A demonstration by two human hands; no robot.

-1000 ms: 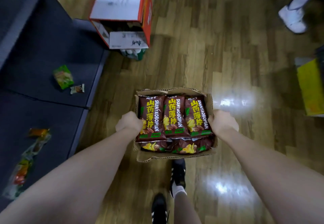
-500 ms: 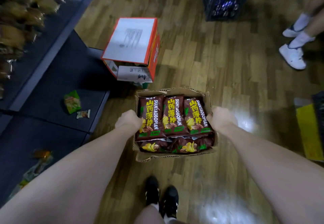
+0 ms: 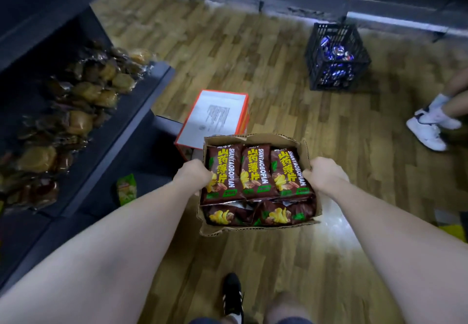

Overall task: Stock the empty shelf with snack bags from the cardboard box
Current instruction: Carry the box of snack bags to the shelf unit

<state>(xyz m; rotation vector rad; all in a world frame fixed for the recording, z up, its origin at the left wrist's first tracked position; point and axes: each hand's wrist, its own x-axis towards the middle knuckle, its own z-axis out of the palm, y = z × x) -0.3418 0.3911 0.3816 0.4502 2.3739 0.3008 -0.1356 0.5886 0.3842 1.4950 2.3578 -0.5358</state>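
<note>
A single head-worn wide-angle view looks steeply down and forward, close over the cardboard box (image 3: 258, 218) held at arm's length, wooden floor (image 3: 253, 52) stretching beyond.

- I am in a shop aisle with a wood-look floor (image 3: 253, 52).
- On my left, dark display shelves (image 3: 141, 110) hold heaps of packaged goods (image 3: 76, 110).
- A black crate (image 3: 338, 57) of wrapped items and an orange-edged carton (image 3: 215, 118) stand on the floor.
</note>
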